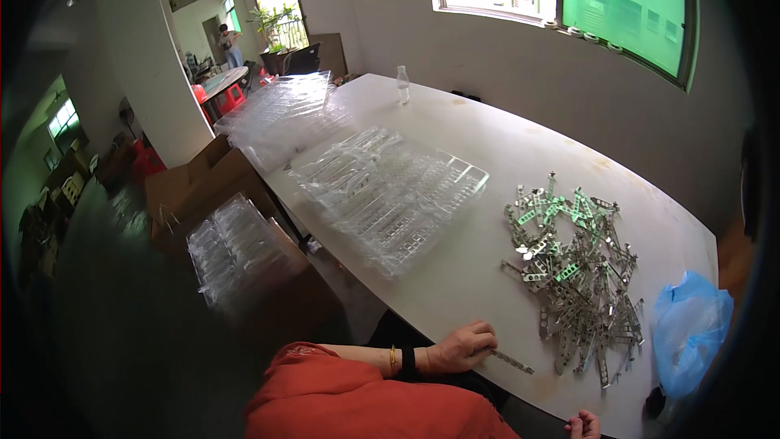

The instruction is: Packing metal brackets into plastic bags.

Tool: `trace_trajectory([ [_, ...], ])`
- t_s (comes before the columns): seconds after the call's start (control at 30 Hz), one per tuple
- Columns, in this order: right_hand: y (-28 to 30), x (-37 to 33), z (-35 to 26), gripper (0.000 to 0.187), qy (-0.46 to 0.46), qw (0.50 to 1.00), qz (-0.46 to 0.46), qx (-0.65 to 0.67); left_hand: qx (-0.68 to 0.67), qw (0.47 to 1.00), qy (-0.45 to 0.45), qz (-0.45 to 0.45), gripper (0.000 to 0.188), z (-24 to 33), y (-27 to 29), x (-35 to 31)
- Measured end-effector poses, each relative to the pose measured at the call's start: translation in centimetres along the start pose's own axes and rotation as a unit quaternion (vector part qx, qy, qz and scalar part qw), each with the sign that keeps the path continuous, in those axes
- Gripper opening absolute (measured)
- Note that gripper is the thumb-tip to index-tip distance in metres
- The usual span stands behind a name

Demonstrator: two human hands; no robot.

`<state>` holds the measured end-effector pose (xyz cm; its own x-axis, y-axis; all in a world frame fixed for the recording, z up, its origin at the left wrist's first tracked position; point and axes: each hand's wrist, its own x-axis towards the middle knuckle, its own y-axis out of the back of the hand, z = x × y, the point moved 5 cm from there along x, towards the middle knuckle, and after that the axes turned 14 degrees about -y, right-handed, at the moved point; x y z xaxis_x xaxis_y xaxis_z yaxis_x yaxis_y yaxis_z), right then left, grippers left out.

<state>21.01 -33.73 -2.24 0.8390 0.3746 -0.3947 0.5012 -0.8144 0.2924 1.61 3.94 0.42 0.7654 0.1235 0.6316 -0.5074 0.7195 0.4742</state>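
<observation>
My left hand (460, 348) has its fingers closed around one end of a narrow perforated metal strip (513, 362), whose free end points right over the near edge of the table. At the lower edge of the picture, my right hand (583, 425) is only partly visible. Its fingers are curled, and whatever they may hold is hidden. Beyond both hands lies a loose pile of similar metal strips (573, 276), tangled together, some reflecting green light. Left of the pile, clear plastic trays (390, 195) with rows of small compartments lie flat on the white table (463, 276).
A crumpled blue plastic bag (691, 329) lies at the table's right end. More clear trays (284, 114) overhang the far left corner, near a clear bottle (403, 85). Left of the table stand a cardboard box (195, 183) and another tray stack (236, 248). A person (231, 45) stands far back.
</observation>
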Motion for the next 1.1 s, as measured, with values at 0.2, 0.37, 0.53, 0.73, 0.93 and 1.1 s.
trace_trajectory([
  [0.2, -1.3, 1.0, 0.7, 0.03, -0.027, 0.999, -0.016, -0.04, 0.011, 0.999, -0.025, 0.028, 0.009, 0.1, 2.5, -1.0],
  [0.37, -3.0, 1.2, -0.3, 0.029, -0.045, 0.995, -0.046, -0.076, 0.022, 0.998, -0.027, 0.057, 0.011, -0.7, 3.5, -1.7],
  [0.53, -4.7, 0.7, -1.7, 0.027, -0.049, 0.993, -0.062, -0.085, 0.024, 0.997, -0.044, 0.065, 0.013, -0.9, 3.6, -2.0],
  [0.73, -5.3, 0.5, -2.4, 0.03, -0.038, 0.993, -0.064, -0.094, 0.02, 0.996, -0.048, 0.066, 0.014, -1.1, 3.8, -2.0],
  [0.93, -5.4, 0.4, -2.6, 0.036, -0.07, 0.99, -0.072, -0.102, 0.019, 0.998, -0.036, 0.051, 0.014, -1.1, 3.7, -2.0],
  [1.1, -5.4, 0.4, -2.7, 0.037, -0.054, 0.99, -0.071, -0.109, 0.02, 0.998, -0.037, 0.049, 0.014, -1.2, 3.5, -2.0],
])
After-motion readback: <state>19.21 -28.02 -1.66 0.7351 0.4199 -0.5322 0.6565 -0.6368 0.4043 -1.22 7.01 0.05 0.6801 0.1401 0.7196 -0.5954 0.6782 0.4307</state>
